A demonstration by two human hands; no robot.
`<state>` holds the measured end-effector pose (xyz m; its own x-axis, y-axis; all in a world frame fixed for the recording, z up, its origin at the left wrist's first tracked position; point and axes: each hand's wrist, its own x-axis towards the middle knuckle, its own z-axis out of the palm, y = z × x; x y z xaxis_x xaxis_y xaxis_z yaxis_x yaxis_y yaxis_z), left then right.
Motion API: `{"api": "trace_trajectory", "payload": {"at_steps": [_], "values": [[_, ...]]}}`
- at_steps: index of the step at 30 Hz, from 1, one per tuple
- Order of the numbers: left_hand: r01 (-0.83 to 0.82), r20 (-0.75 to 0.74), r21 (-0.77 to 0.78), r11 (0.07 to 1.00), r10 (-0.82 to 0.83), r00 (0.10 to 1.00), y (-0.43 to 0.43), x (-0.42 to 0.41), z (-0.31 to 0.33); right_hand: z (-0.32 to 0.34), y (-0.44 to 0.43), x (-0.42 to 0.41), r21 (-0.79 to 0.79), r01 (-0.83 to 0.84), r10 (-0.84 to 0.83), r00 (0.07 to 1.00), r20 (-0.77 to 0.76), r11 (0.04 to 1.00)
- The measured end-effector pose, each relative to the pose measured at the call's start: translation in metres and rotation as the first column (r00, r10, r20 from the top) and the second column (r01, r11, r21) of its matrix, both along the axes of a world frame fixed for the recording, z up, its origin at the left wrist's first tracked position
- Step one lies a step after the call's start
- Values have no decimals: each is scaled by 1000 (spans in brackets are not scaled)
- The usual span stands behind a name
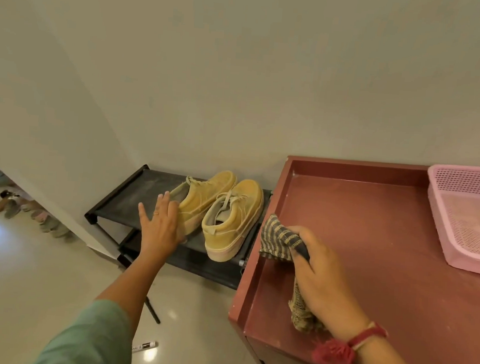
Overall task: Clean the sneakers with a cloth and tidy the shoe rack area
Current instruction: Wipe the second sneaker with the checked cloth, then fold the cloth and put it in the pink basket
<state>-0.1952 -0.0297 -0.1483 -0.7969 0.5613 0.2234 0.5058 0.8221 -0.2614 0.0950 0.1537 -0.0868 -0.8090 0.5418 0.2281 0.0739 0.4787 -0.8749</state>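
Two yellow sneakers stand side by side on the top shelf of a black shoe rack (127, 191) against the wall. My left hand (160, 223) is stretched out with spread fingers over the heel of the left sneaker (206, 196), touching or just above it. The right sneaker (234, 221) stands free near the rack's right end. My right hand (322, 281) grips a striped grey and beige cloth (279, 238) above the left edge of a reddish-brown cabinet top (371, 233).
A pink plastic basket (469, 223) sits at the cabinet's far right. A white marker-like object (145, 347) and a thin black rod (153, 310) lie on the glossy floor below the rack. Several shoes (18, 206) line the far left wall.
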Motion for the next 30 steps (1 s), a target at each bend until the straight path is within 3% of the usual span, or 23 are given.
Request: {"api": "trace_trajectory", "payload": {"at_steps": [4, 13, 18, 23, 30], "values": [[30, -16, -122, 992, -32, 999, -1, 6, 3, 2, -3, 1, 14, -9, 9, 1000, 7, 1000], [-2, -1, -86, 996, 2, 1000, 10, 12, 12, 5, -2, 3, 29, -18, 17, 999, 42, 999], [-84, 50, 2, 996, 84, 995, 12, 14, 5, 3, 1, 4, 24, -16, 15, 1000, 28, 1000], [-70, 91, 112, 991, 60, 994, 16, 17, 10, 2, 2, 2, 3, -13, 13, 1000, 9, 1000], [-78, 272, 221, 972, 16, 962, 12, 22, 36, 11, 3, 7, -52, 0, -3, 999, -43, 999]]}}
